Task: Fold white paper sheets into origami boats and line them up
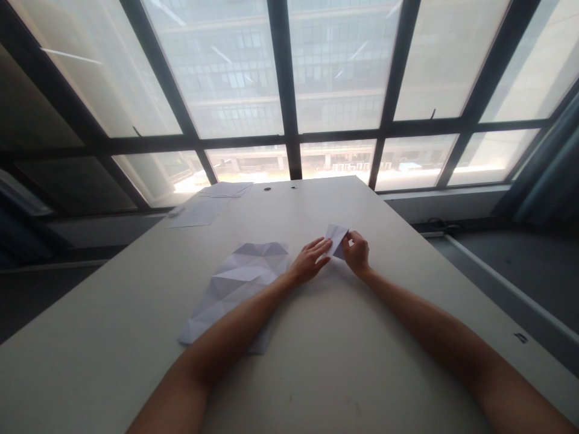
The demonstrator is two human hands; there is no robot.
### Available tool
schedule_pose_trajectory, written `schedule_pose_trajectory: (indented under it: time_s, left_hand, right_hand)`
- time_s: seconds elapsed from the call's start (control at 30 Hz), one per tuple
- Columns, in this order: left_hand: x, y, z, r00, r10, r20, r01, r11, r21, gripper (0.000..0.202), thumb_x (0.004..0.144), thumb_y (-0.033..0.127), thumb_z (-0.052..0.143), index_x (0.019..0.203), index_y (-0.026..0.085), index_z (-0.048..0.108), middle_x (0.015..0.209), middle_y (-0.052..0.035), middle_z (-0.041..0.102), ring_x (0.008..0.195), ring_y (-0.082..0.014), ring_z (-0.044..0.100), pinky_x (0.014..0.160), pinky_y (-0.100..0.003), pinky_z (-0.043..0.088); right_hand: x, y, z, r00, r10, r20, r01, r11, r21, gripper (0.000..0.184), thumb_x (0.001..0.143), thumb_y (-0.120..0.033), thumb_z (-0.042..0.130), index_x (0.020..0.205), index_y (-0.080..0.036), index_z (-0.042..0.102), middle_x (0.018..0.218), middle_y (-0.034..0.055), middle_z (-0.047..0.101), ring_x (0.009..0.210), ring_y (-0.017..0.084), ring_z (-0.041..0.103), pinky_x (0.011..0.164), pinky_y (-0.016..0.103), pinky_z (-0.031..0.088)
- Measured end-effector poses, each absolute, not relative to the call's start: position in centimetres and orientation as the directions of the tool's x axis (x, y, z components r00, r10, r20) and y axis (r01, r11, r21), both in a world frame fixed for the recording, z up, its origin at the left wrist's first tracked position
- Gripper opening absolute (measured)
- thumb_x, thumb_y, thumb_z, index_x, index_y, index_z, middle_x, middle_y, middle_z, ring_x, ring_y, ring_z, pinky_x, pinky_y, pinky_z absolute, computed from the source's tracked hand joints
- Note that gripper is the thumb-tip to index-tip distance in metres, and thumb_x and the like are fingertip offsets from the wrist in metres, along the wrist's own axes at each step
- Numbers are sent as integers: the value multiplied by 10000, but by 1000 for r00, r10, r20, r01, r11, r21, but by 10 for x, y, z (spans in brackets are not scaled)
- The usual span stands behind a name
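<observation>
A small folded piece of white paper [336, 235] is between my two hands, over the middle of the white table [407, 337]. My left hand [311, 259] lies flat with fingers stretched out, its fingertips touching the paper's left side. On the right, my right hand [356, 252] pinches the paper's edge between thumb and fingers. A larger white sheet [244, 268], covered in crease lines, rests on the table beside my left hand. My left forearm hides part of that sheet.
Several flat white sheets [199, 212] lie at the table's far left. A round dark cable hole [267, 189] and a small dark object [294, 187] are near the far edge. A dark mark [520, 338] is by the right edge. Tall windows stand beyond.
</observation>
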State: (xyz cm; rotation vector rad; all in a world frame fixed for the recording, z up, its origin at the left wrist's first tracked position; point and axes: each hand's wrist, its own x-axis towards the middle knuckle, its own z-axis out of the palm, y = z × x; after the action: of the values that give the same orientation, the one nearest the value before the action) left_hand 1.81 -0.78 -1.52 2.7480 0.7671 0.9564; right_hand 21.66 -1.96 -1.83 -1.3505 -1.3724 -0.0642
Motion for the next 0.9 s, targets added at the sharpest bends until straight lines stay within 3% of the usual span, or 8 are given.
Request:
schedule_pose_trajectory:
  time_s: [0.07,0.17,0.33,0.47,0.63,0.77,0.83,0.9]
  left_hand:
    - [18,-10,-15,720,489,494,405,-872,273,516,1037,374,463,1536,260,396,1568,-65,415,1489,-265,290,1190,-473,325]
    - [17,-13,-15,708,498,501,420,-867,267,491,1044,382,435,1526,296,412,1602,-57,348,1491,-275,250,1210,-489,274]
    - [21,-13,-18,615,560,556,391,-828,401,453,1037,412,437,1459,269,516,1394,-115,513,1311,-252,441,1132,-439,382]
    - [24,-5,-19,516,650,558,316,-750,581,437,1051,431,368,1175,190,711,1183,-114,642,1122,-243,568,1038,-407,451]
    - [23,4,-21,363,837,410,378,-535,756,462,1008,464,425,844,157,729,838,-51,713,802,-202,643,795,-325,521]
    - [20,5,-25,251,896,366,612,-439,658,241,886,367,621,771,165,681,721,-19,665,702,-188,614,722,-313,509]
    - [19,4,-27,261,864,431,670,-484,563,116,832,279,681,869,169,684,838,-40,683,810,-207,631,792,-337,516]
    - [19,2,-28,326,810,487,676,-560,479,163,822,201,682,984,182,683,982,-64,689,960,-229,631,898,-370,505]
  right_hand:
    - [217,-22,-15,304,621,722,711,356,-606,341,986,-325,425,693,-229,572,735,60,623,737,211,549,722,312,426]
    - [217,-27,-11,247,590,769,719,421,-553,316,1008,-301,426,800,-216,648,829,79,644,827,228,569,787,336,425]
    - [214,-35,-10,23,589,808,746,528,-407,258,1017,-289,478,1121,-247,710,1028,90,649,990,250,567,891,382,393]
    - [209,-37,-9,-205,617,760,784,568,-250,279,1007,-264,509,1211,-303,696,1117,93,643,1080,268,526,948,412,351]
    - [203,-36,-12,-342,655,673,806,573,-149,298,1003,-207,506,1195,-312,707,1079,102,673,1051,273,527,949,434,339]
    - [201,-32,-21,-401,693,599,796,588,-148,248,954,-175,591,1091,-303,752,1016,94,701,994,262,559,909,406,384]
    - [201,-29,-25,-425,714,557,799,585,-140,219,928,-155,620,1009,-289,773,1001,85,712,967,251,576,888,390,408]
    - [200,-26,-29,-441,729,524,793,589,-153,201,920,-148,620,952,-263,782,985,78,720,951,242,589,878,376,429]
